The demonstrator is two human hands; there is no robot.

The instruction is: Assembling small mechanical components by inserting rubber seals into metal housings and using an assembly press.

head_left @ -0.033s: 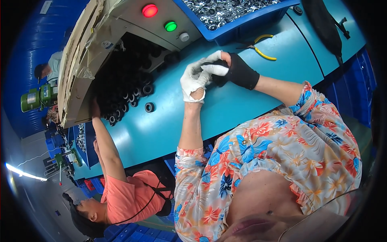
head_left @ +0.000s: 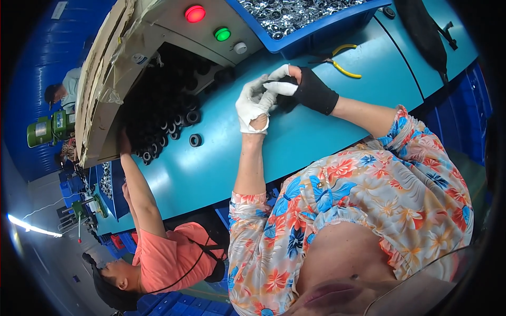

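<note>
Gloved hands meet over a turquoise bench, a dark piece half hidden between them

The left hand, in a worn white cloth glove, and the right hand, in a black glove, touch with fingers bent inward. A small dark piece sits between them; its outline merges with the black glove, and I cannot tell which hand grips it. Just beyond the right hand lie yellow-handled pliers, their dark jaws hard to make out. A single black ring rests on the turquoise bench, near a heap of black rings whose depths fade into shadow. A pale housing overhangs the heap, and its edge partly hides a co-worker's hand. Behind the hands, a blue plastic bin of shiny parts is cut off by the upper edge.
</note>
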